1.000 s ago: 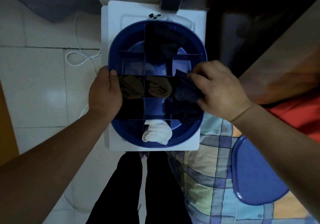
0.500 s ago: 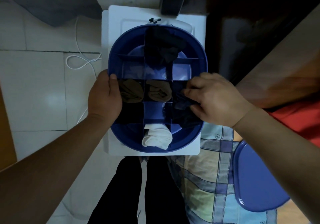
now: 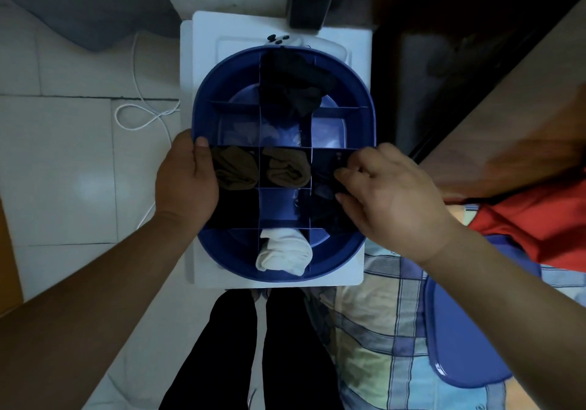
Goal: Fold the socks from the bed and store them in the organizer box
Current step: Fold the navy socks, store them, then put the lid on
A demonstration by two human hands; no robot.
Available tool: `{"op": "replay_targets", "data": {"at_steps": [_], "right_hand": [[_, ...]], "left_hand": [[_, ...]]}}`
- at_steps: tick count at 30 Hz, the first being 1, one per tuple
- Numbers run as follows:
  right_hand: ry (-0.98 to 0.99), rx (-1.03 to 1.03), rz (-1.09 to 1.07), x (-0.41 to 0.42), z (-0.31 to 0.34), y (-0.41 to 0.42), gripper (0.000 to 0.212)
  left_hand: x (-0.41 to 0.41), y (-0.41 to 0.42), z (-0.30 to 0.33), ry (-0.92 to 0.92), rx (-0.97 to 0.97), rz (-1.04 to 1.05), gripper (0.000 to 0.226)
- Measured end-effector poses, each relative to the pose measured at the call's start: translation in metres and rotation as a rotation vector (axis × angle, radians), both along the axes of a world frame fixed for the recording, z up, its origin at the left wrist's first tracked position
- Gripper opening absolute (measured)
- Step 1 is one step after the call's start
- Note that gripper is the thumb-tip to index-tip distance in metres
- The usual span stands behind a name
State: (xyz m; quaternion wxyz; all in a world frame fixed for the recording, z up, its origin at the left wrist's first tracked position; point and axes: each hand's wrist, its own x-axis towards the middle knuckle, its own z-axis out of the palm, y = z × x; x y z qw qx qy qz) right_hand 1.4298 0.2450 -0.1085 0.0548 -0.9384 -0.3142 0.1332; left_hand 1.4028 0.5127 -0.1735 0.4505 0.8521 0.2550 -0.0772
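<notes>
two hands (image 3: 187, 181) (image 3: 393, 200) at organizer box (image 3: 222, 73), its long axis pointing away.

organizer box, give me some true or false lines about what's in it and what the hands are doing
1. The left hand grips the left rim of the organizer box. True.
2. The white sock roll sits in the far middle compartment. False: it is in the near middle one; a black sock bundle fills the far one.
3. Two brown sock rolls lie in adjoining compartments of one row. True.
4. The right hand rests on the blue lid. False: its fingers push a dark sock into a right-side compartment.
5. The box stands on the bed. False: it stands on a white appliance top.
</notes>
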Motion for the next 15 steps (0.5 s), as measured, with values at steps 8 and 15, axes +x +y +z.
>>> {"op": "replay_targets", "data": {"at_steps": [8,15], "right_hand": [[0.055,-0.199,-0.034,0.015,-0.012,0.025,0.016],[0.167,-0.218,0.016,0.016,-0.009,0.022,0.016]], "left_hand": [[0.001,0.001,-0.002,-0.008,-0.002,-0.003,0.024],[0.0,0.0,-0.001,0.003,0.002,0.002,0.022]]}}
